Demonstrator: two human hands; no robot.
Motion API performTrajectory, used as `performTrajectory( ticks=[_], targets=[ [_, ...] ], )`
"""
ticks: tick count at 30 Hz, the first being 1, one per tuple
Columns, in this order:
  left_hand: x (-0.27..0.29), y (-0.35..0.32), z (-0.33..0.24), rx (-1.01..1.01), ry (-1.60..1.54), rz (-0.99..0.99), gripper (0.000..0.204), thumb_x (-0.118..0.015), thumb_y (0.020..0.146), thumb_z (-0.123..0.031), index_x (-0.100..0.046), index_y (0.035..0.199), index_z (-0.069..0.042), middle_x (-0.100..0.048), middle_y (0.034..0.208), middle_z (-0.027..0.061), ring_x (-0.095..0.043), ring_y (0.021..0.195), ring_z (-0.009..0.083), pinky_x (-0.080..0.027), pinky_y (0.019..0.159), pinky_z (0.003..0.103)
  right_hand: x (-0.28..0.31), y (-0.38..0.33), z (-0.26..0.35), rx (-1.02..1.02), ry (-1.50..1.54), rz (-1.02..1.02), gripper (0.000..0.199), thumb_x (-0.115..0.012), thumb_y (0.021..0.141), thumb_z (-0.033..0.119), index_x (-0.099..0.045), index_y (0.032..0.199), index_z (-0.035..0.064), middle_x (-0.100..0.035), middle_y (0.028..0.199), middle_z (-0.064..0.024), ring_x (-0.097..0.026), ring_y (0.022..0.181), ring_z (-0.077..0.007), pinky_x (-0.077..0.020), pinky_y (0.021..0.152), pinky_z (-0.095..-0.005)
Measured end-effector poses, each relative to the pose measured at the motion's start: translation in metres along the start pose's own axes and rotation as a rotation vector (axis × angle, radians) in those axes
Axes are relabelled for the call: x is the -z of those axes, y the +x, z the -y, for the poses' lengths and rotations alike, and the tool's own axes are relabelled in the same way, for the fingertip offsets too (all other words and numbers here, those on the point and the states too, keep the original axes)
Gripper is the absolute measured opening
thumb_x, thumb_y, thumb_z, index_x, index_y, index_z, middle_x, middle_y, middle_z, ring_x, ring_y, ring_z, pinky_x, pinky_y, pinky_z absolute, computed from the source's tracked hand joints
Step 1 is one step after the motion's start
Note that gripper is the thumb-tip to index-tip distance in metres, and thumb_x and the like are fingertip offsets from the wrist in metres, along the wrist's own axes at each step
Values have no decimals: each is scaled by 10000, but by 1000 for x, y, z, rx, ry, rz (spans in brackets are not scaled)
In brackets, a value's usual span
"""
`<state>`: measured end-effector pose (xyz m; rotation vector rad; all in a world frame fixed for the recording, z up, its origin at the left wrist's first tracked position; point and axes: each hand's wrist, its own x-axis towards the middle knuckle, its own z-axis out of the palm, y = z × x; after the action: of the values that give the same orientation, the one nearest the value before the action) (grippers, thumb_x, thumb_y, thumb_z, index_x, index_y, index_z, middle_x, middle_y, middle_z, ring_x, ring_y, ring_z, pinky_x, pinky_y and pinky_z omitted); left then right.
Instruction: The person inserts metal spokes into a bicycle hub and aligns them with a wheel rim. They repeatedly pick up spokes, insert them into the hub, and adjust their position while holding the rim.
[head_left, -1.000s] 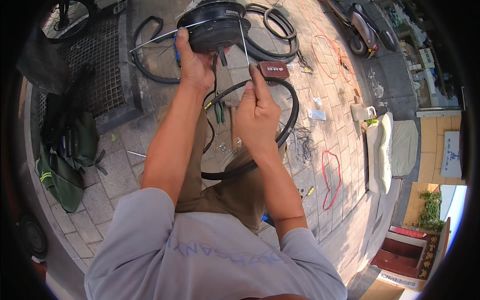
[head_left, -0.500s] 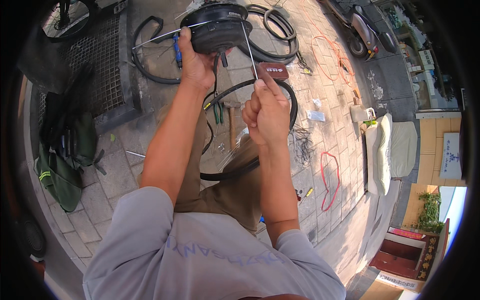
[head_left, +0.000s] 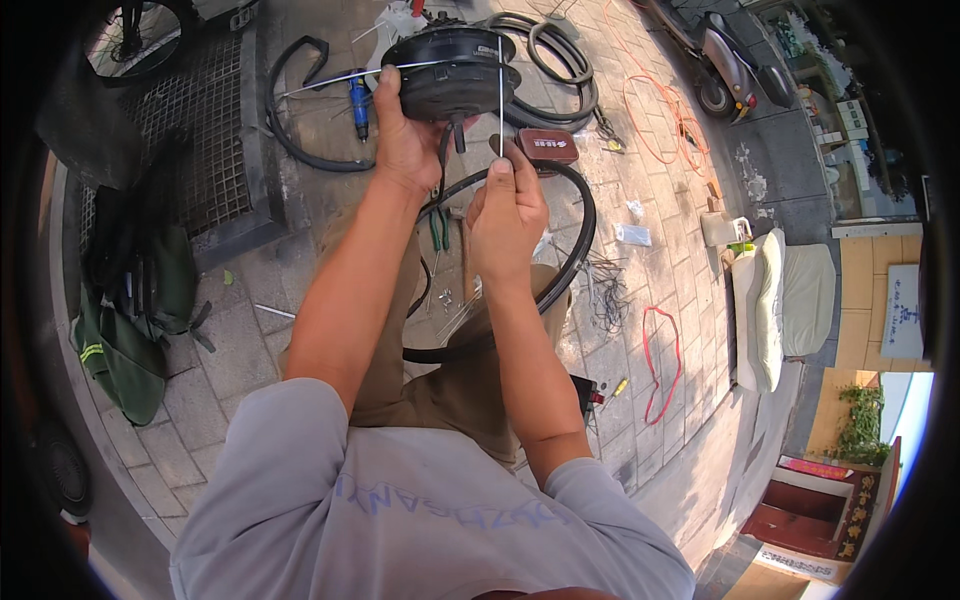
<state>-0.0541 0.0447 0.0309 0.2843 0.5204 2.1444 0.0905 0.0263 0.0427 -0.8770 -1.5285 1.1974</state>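
Note:
My left hand point(head_left: 403, 135) is closed around the underside of a black hub motor point(head_left: 445, 85), its thumb pressed up at the near rim. The motor's short axle points toward me, with a black cable hanging beside it. One thin metal spoke point(head_left: 330, 84) sticks out of the motor toward the left. Another spoke point(head_left: 501, 100) runs from the motor's right edge down to my right hand point(head_left: 508, 215), which pinches its lower end between thumb and fingers. Below, a black wheel rim point(head_left: 570, 260) lies around my lap, partly hidden by my right forearm.
Beyond the hands lie a blue screwdriver-like tool point(head_left: 359, 105), coiled black tubes point(head_left: 560, 60) and a dark red box point(head_left: 548, 146). Green-handled pliers point(head_left: 438, 228) and loose spokes rest near my legs. A red loop point(head_left: 648, 365) and a pale cushion point(head_left: 762, 310) are to the right; a green bag point(head_left: 120, 350), left.
The hub motor and my left hand have shifted right and slightly down. My right hand has moved left, and its spoke now stands nearly vertical.

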Motion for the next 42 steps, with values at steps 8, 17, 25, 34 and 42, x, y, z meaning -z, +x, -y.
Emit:
performTrajectory(
  ticks=[8,17,25,34,42],
  targets=[
    [-7,2,3,90,-50,-66,822,-454,950,-795,-614,1356,-98,-716,1235,111,-684,1104,263,-599,848,422,-13,25,51,-520,749,115,181,-499,1105,205,-620,1056,79,-253,576,58,-219,427,-81,-230,388,-285],
    [11,9,17,366,-126,259,798,-535,921,-777,-662,1275,-74,-744,1161,101,-695,1023,240,-582,844,431,-4,39,50,-469,388,-11,368,-652,1032,402,-664,1000,35,-628,769,-31,-584,605,-129,-479,544,-312],
    [-22,-11,13,334,-45,-41,845,-523,907,-801,-600,1394,-114,-709,1297,118,-689,1174,280,-569,968,484,50,124,41,-184,-52,14,304,-769,982,317,-754,964,13,-645,778,12,-531,614,-50,-411,544,-219],
    [-5,-1,19,335,-48,-8,832,-599,882,-787,-601,1385,-125,-708,1286,97,-687,1165,265,-565,971,486,22,152,71,-196,-239,226,286,-823,927,238,-787,1088,4,-617,744,58,-481,561,-31,-301,392,-255],
    [-6,0,15,280,-11,-2,861,-625,863,-798,-610,1384,-113,-714,1265,94,-704,1115,255,-578,946,464,22,155,75,-291,-73,233,226,-828,876,143,-794,1019,-27,-671,754,5,-551,626,-70,-416,563,-240]
  ],
)
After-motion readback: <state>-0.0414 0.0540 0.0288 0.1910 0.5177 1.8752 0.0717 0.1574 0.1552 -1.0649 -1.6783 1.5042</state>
